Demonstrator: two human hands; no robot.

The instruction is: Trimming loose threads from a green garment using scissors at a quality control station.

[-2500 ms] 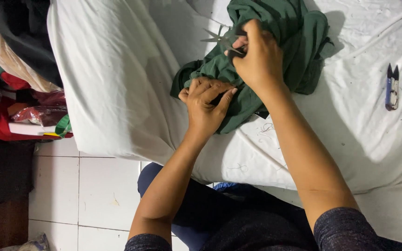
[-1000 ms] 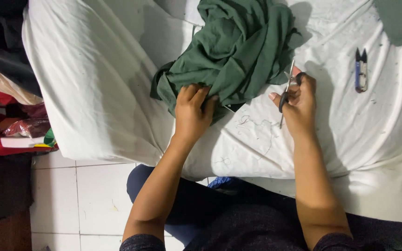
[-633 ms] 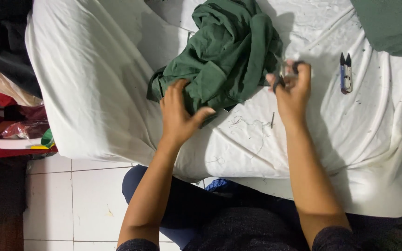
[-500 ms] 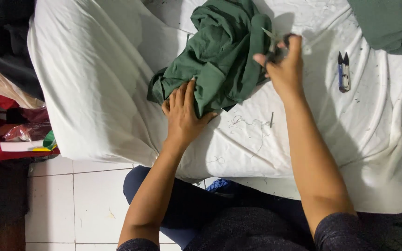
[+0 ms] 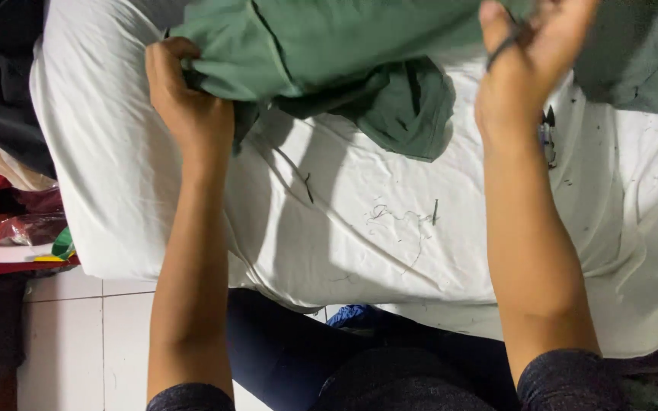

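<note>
The left hand [image 5: 188,106] is clamped on the green garment [image 5: 329,53], lifted across the top of the frame above the white bed sheet [image 5: 390,228]. The right hand [image 5: 531,57], upper right, has its grip closed on the fabric with a dark scissor loop [image 5: 501,50]. Keep the cloth taut and the blades away from the fingers.

Dark speckled short sleeves, bare forearms, dark navy trousers.

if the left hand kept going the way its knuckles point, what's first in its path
The green garment itself: the left hand already grips its edge, with the folds bunched directly ahead. Depth beyond is unclear.
</note>
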